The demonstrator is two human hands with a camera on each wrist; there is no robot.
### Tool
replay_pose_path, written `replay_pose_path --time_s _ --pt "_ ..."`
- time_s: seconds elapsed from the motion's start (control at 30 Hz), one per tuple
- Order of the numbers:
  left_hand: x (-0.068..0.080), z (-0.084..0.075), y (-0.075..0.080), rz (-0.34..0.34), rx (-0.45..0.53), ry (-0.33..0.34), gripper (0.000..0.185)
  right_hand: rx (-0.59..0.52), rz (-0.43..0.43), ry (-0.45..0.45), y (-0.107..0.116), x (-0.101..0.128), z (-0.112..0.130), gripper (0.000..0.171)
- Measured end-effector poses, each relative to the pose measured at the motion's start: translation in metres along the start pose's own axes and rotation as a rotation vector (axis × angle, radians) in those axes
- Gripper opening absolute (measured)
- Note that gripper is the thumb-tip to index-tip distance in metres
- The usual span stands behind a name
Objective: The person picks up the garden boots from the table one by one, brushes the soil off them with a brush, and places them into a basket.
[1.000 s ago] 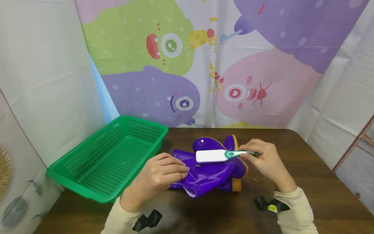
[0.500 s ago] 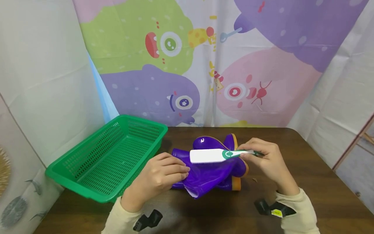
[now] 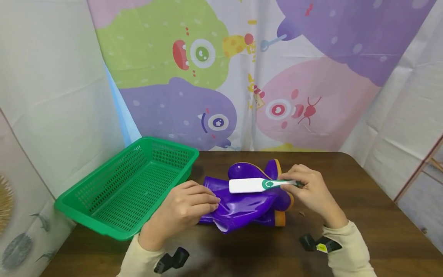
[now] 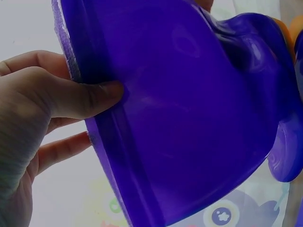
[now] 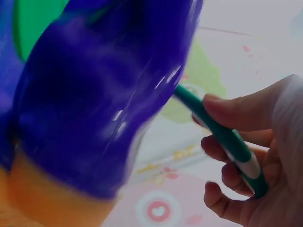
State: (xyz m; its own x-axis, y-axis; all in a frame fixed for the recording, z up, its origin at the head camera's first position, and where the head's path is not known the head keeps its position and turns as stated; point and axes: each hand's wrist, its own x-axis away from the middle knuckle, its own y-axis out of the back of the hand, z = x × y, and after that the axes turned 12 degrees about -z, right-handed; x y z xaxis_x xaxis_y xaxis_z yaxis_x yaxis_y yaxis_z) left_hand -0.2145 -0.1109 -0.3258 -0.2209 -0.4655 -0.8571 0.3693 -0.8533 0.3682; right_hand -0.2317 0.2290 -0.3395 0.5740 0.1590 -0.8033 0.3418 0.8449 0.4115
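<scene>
My left hand (image 3: 188,206) pinches the open top of a purple rubber boot (image 3: 238,209); in the left wrist view the thumb presses on the outside near the cuff and the fingers go behind it. The brush (image 3: 246,185), with a white head and a green-and-white handle, lies along the boot's shaft. My right hand (image 3: 309,188) grips its handle (image 5: 232,142) between thumb and fingers. From the right wrist the boot (image 5: 94,109) hides the brush head. Behind the held boot rests another purple boot (image 3: 242,171) with an orange sole.
A green plastic basket (image 3: 192,157) stands to the left on the brown wooden table (image 3: 346,184). Near the right hand lies a small brown scrap (image 3: 302,214). A curtain (image 3: 242,77) printed with cartoon monsters hangs behind the table.
The brush slid left along the boot, then back to the right, with my right hand. My left hand has shifted slightly left with the boot's cuff.
</scene>
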Motion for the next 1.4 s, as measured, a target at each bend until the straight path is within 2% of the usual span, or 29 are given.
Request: replay_pose_path --time_s 0.13,0.3,0.4,0.57,0.67,0.83,0.97,1.1,1.23,1.4 --pt "0.002 0.0 0.004 0.027 0.014 0.038 0.021 0.045 0.008 -0.01 0.0 0.002 -0.007 0.023" --pt "0.004 0.003 0.008 0.051 0.044 0.089 0.014 0.028 0.029 -0.061 0.001 0.003 -0.013 0.021" --pt "0.007 0.005 0.01 0.047 0.077 0.116 0.017 0.011 0.06 -0.107 0.001 0.005 -0.017 0.02" --pt "0.013 0.012 0.013 0.034 0.126 0.15 0.028 -0.07 0.115 -0.213 0.003 0.006 -0.024 0.017" --pt "0.016 0.015 0.015 0.038 0.157 0.173 0.028 -0.145 0.138 -0.263 0.005 0.007 -0.027 0.016" --pt "0.02 0.022 0.022 0.036 0.183 0.215 0.032 -0.212 0.181 -0.309 0.006 0.007 -0.03 0.016" --pt "0.025 0.026 0.025 0.022 0.189 0.221 0.038 -0.231 0.196 -0.312 0.006 0.007 -0.029 0.017" --pt "0.029 0.031 0.026 0.014 0.23 0.227 0.036 -0.209 0.175 -0.304 0.008 0.005 -0.024 0.017" --pt "0.033 0.034 0.028 0.019 0.261 0.257 0.036 -0.172 0.106 -0.307 0.013 0.004 -0.021 0.019" --pt "0.037 0.037 0.029 0.032 0.294 0.283 0.024 -0.169 0.064 -0.322 0.017 0.011 -0.022 0.02"
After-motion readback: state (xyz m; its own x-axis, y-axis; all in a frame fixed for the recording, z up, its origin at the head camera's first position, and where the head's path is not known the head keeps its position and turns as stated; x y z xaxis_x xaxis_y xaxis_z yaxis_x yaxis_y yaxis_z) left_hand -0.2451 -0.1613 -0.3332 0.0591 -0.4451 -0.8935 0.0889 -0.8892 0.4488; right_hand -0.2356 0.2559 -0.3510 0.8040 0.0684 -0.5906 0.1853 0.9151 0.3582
